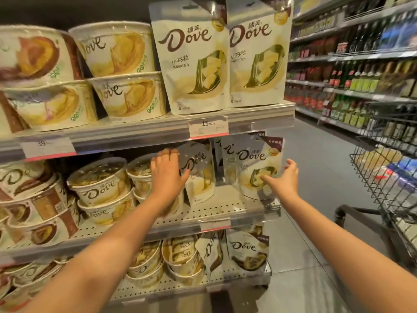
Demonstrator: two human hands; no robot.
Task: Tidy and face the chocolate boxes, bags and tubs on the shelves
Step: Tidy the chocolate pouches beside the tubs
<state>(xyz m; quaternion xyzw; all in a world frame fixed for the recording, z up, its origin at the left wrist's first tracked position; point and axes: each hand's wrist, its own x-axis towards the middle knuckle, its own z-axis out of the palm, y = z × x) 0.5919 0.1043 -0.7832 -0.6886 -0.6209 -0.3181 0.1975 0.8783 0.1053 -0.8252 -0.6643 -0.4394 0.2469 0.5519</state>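
Your left hand lies flat, fingers straight, against the left bag on the middle shelf; your right hand is spread at the right bag. Both bags lean. Ease them upright, logos forward, then draw them level with the shelf's front edge.

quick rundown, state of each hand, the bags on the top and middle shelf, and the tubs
left hand: open, fingers on the left middle bag
right hand: open, at the right middle bag's edge
left middle bag: upright, turned left
right middle bag: upright, facing out
top bags: upright, faced
middle tubs: stacked, tilted
cart: loaded
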